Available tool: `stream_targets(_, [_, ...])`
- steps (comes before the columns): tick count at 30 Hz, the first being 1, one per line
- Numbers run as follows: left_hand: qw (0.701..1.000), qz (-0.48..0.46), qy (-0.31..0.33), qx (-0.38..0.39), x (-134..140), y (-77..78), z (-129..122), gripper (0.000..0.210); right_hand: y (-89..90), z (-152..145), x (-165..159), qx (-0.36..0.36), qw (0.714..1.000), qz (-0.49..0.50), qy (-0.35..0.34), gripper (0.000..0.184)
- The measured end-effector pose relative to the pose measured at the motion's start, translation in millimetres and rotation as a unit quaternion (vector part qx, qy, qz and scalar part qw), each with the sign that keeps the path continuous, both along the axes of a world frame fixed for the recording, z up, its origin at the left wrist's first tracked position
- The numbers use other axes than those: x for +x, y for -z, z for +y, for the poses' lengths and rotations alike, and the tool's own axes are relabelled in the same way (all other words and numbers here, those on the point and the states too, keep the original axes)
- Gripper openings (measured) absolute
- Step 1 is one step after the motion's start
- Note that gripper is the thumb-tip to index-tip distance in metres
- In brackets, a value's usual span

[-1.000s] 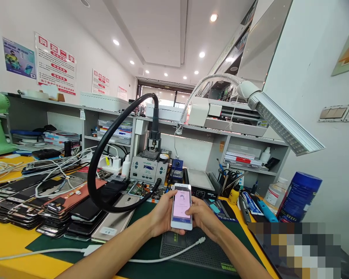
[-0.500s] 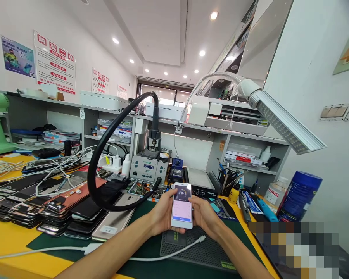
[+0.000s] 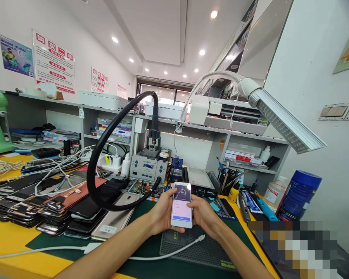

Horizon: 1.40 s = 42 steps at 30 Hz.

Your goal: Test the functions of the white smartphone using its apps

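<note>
A white smartphone (image 3: 181,223) is held upright between both hands over the dark work mat, its screen lit with a dial on top and a list below. My left hand (image 3: 162,211) wraps the phone's left side, thumb along the edge and fingers behind it. My right hand (image 3: 205,211) closes round the right side, with its thumb over the middle of the screen. Beneath the hands lies a black perforated pad (image 3: 189,252). A white charging cable (image 3: 168,257) runs across it, its plug end free near the right wrist.
Stacked phones and screens (image 3: 58,205) fill the left, beneath a looped black hose (image 3: 93,162) from a rework station (image 3: 148,168). A lamp (image 3: 291,120) overhangs the right. A blue canister (image 3: 299,195), a yellow bottle (image 3: 234,193) and a tool holder (image 3: 228,180) stand at the right.
My right thumb has moved down from near the dial to the list on the phone screen. Both hands still hold the phone in the same place.
</note>
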<state>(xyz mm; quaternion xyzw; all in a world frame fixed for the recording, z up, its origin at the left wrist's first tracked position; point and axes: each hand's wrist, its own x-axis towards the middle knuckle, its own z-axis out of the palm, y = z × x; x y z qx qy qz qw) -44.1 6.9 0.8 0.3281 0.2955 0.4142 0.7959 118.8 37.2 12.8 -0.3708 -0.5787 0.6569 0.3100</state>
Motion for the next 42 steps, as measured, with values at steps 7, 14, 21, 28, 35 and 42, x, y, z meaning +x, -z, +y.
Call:
stream_targets(7, [1.0,-0.003,0.006,0.01,-1.6,4.6,3.4,0.059,0.3,-2.2,-1.1,-0.003,1.0,-0.004,0.01,0.034])
stream_targets(14, [1.0,-0.003,0.012,0.011,-2.5,5.8,3.4,0.061,0.8,-1.6,-3.7,-0.011,1.0,-0.009,0.028,0.03])
stream_targets(21, [1.0,-0.002,0.012,0.002,-1.5,3.1,2.6,0.062,-2.9,-4.8,-4.0,-0.018,0.999,-0.008,0.027,0.03])
stream_targets(28, [1.0,-0.007,0.007,0.003,-1.2,3.7,4.3,0.058,1.0,-0.9,-0.5,0.001,1.0,-0.001,-0.001,0.036])
stream_targets(35, [1.0,-0.002,0.006,0.0,-1.6,0.4,0.9,0.06,-4.0,-4.7,-1.2,-0.005,1.0,0.007,-0.01,0.034])
stream_targets(42, [1.0,-0.001,0.001,-0.004,-0.7,1.5,1.1,0.06,-0.2,-2.5,-1.1,-0.015,1.0,0.012,0.002,0.033])
